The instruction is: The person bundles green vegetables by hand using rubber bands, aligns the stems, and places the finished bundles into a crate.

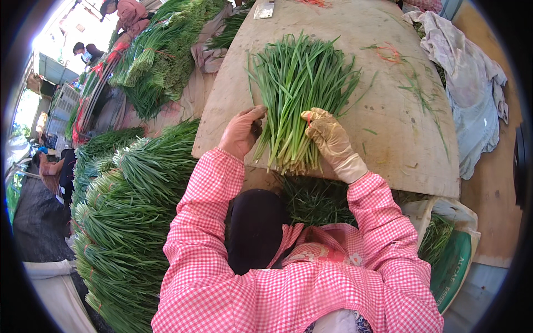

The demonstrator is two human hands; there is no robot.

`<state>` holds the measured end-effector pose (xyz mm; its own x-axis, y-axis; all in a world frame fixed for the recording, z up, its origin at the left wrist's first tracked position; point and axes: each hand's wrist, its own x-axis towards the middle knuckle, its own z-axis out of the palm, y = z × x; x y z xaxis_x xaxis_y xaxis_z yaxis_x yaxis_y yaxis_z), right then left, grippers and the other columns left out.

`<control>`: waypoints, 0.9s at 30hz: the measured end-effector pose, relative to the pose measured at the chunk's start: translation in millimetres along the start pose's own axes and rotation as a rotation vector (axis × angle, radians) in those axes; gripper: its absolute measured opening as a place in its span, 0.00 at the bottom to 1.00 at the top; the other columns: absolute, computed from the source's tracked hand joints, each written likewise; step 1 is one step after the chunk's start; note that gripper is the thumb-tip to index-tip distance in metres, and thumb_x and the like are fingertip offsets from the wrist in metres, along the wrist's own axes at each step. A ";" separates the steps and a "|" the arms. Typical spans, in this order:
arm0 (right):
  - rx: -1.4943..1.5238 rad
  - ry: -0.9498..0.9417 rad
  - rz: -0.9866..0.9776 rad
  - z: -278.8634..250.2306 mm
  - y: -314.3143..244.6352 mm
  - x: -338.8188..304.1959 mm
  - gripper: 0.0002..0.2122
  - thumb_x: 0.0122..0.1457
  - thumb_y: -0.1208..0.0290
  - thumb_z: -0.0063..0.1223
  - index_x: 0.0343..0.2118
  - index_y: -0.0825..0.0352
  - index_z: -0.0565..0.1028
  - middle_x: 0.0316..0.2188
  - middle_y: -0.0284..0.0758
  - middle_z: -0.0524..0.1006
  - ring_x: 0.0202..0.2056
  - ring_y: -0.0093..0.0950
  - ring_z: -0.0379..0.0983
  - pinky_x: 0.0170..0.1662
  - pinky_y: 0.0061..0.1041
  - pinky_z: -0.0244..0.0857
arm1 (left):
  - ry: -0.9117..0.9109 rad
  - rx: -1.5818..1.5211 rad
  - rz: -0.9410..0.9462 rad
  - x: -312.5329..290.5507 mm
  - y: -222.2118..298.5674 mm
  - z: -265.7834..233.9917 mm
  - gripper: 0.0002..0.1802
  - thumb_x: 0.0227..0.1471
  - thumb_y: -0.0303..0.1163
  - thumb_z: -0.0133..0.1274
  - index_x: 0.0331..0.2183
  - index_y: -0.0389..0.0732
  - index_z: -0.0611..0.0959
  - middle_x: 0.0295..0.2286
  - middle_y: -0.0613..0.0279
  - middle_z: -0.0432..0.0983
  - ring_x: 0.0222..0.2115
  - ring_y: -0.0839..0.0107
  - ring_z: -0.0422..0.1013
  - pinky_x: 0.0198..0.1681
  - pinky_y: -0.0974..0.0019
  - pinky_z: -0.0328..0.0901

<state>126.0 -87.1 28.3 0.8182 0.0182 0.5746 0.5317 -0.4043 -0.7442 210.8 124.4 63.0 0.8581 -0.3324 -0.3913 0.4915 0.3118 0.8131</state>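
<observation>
Gloved right hand (328, 137) appears to pinch a thin red tie (308, 119) at the right side of the garlic chives (305, 89), a bunch lying at the centre of the frame on the desk (394, 111). Bare left hand (242, 132) curls against the bunch's left edge; how firmly it grips, I cannot tell. Too slack a tie could let outer stems slip out; too tight, it could bruise the tender stalks. The leaves are flat and narrow, fanning wide above pale, blunt stem ends. Stained, smooth boarding forms the desk, with tangled red strands (390, 54) at upper right. Heaped chive bundles (127, 238) bristle at lower left; crumpled, faded cloth (461, 72) drapes at upper right.
</observation>
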 end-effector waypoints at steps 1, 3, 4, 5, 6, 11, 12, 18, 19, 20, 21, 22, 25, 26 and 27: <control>-0.014 -0.006 0.032 -0.1 -14.9 4.3 0.09 0.54 0.73 0.49 0.37 0.70 0.73 0.39 0.38 0.72 0.45 0.36 0.66 0.51 0.29 0.58 | -0.030 0.122 0.017 -5.1 10.4 12.7 0.12 0.48 0.30 0.54 0.36 0.35 0.76 0.27 0.67 0.71 0.25 0.80 0.62 0.30 0.76 0.60; -0.060 -0.018 0.031 6.2 -19.5 4.7 0.08 0.54 0.73 0.49 0.36 0.70 0.73 0.39 0.39 0.72 0.45 0.36 0.66 0.50 0.29 0.58 | -0.079 0.435 0.131 -8.0 18.1 37.0 0.17 0.46 0.33 0.55 0.37 0.31 0.75 0.28 0.64 0.71 0.28 0.76 0.65 0.34 0.72 0.62; -0.092 -0.021 0.034 6.1 -21.8 4.6 0.08 0.53 0.72 0.49 0.35 0.70 0.73 0.39 0.39 0.72 0.45 0.37 0.66 0.50 0.29 0.58 | -0.087 0.629 0.201 -13.3 22.6 49.8 0.17 0.46 0.34 0.55 0.36 0.32 0.75 0.27 0.65 0.71 0.27 0.76 0.65 0.35 0.72 0.62; -0.030 -0.035 0.048 5.5 -28.1 4.8 0.08 0.51 0.73 0.50 0.33 0.70 0.73 0.39 0.40 0.72 0.45 0.38 0.66 0.50 0.29 0.58 | -0.092 0.823 0.265 -22.4 25.9 62.0 0.16 0.45 0.35 0.54 0.34 0.32 0.76 0.25 0.66 0.71 0.27 0.76 0.65 0.36 0.73 0.62; -0.088 -0.002 0.000 9.8 -25.2 5.1 0.08 0.51 0.74 0.50 0.33 0.70 0.73 0.39 0.40 0.72 0.45 0.38 0.66 0.49 0.29 0.58 | -0.096 1.016 0.332 -27.9 27.9 70.7 0.16 0.45 0.36 0.54 0.33 0.33 0.76 0.24 0.67 0.71 0.26 0.76 0.65 0.37 0.73 0.61; 0.420 0.089 0.336 34.1 -2.4 3.2 0.06 0.51 0.81 0.48 0.33 0.71 0.72 0.37 0.37 0.73 0.42 0.30 0.67 0.45 0.25 0.62 | 0.126 1.612 0.637 -43.7 -20.7 72.1 0.29 0.33 0.34 0.57 0.41 0.32 0.71 0.45 0.45 0.59 0.48 0.48 0.55 0.52 0.55 0.53; 0.675 0.060 0.406 30.4 -3.8 2.1 0.06 0.52 0.81 0.48 0.34 0.71 0.72 0.37 0.36 0.73 0.40 0.25 0.67 0.42 0.21 0.63 | 0.167 1.612 0.652 -44.3 -29.8 72.1 0.31 0.32 0.34 0.57 0.42 0.32 0.69 0.46 0.45 0.57 0.49 0.48 0.54 0.53 0.54 0.51; 0.705 0.075 0.446 12.7 -4.1 2.1 0.07 0.56 0.77 0.48 0.37 0.72 0.70 0.34 0.32 0.71 0.29 0.17 0.68 0.37 0.15 0.65 | 0.394 1.668 0.604 -42.5 -60.3 74.8 0.48 0.25 0.41 0.65 0.47 0.39 0.59 0.51 0.47 0.52 0.54 0.50 0.47 0.56 0.48 0.43; 0.724 0.147 0.416 17.2 -3.3 0.4 0.07 0.57 0.77 0.47 0.37 0.72 0.70 0.34 0.32 0.71 0.29 0.17 0.68 0.37 0.15 0.65 | 0.403 1.691 0.599 -41.6 -59.9 71.6 0.50 0.23 0.42 0.67 0.48 0.40 0.58 0.51 0.48 0.52 0.54 0.50 0.48 0.56 0.49 0.43; 0.742 0.218 0.386 19.6 -3.8 -0.2 0.07 0.57 0.77 0.46 0.38 0.72 0.70 0.34 0.31 0.71 0.29 0.17 0.68 0.37 0.15 0.66 | 0.383 1.716 0.604 -40.1 -58.5 67.2 0.49 0.23 0.40 0.67 0.48 0.40 0.58 0.51 0.49 0.52 0.53 0.50 0.49 0.56 0.49 0.44; 0.803 0.268 0.365 19.2 -4.3 0.8 0.08 0.56 0.79 0.46 0.39 0.73 0.69 0.34 0.32 0.70 0.31 0.18 0.69 0.36 0.14 0.67 | 0.364 1.741 0.608 -38.4 -55.9 62.2 0.49 0.24 0.39 0.67 0.47 0.40 0.58 0.51 0.49 0.53 0.53 0.50 0.49 0.56 0.49 0.44; 0.934 0.301 0.368 16.8 -7.2 1.9 0.07 0.54 0.79 0.48 0.37 0.72 0.69 0.34 0.32 0.71 0.32 0.19 0.69 0.36 0.16 0.67 | 0.342 1.757 0.608 -37.7 -54.2 57.8 0.48 0.24 0.37 0.67 0.47 0.40 0.59 0.51 0.49 0.53 0.53 0.50 0.50 0.56 0.49 0.45; 0.605 0.212 0.179 12.3 -24.9 6.9 0.07 0.46 0.79 0.53 0.30 0.67 0.73 0.34 0.32 0.74 0.35 0.26 0.70 0.38 0.23 0.66 | 0.190 1.715 0.703 -42.3 -40.4 40.8 0.44 0.25 0.33 0.66 0.46 0.40 0.60 0.49 0.50 0.55 0.50 0.50 0.53 0.53 0.51 0.50; 0.018 0.202 -0.026 13.0 -31.9 7.9 0.07 0.41 0.78 0.54 0.26 0.64 0.74 0.33 0.31 0.75 0.36 0.29 0.70 0.39 0.27 0.66 | 0.142 1.699 0.726 -43.6 -38.8 34.4 0.44 0.25 0.32 0.66 0.45 0.40 0.60 0.49 0.49 0.55 0.50 0.50 0.54 0.53 0.51 0.51; -0.012 0.139 -0.116 18.5 -36.9 5.5 0.06 0.40 0.78 0.54 0.25 0.63 0.74 0.33 0.30 0.76 0.36 0.30 0.70 0.40 0.28 0.65 | 0.103 1.709 0.728 -45.8 -38.8 30.2 0.45 0.25 0.32 0.65 0.47 0.40 0.60 0.48 0.50 0.56 0.49 0.50 0.55 0.52 0.52 0.52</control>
<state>115.0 -55.1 52.6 0.7131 -0.0611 0.6984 0.6173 -0.4175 -0.6668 147.9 100.6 62.4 0.8417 -0.4925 0.2212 -0.5387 -0.7934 0.2833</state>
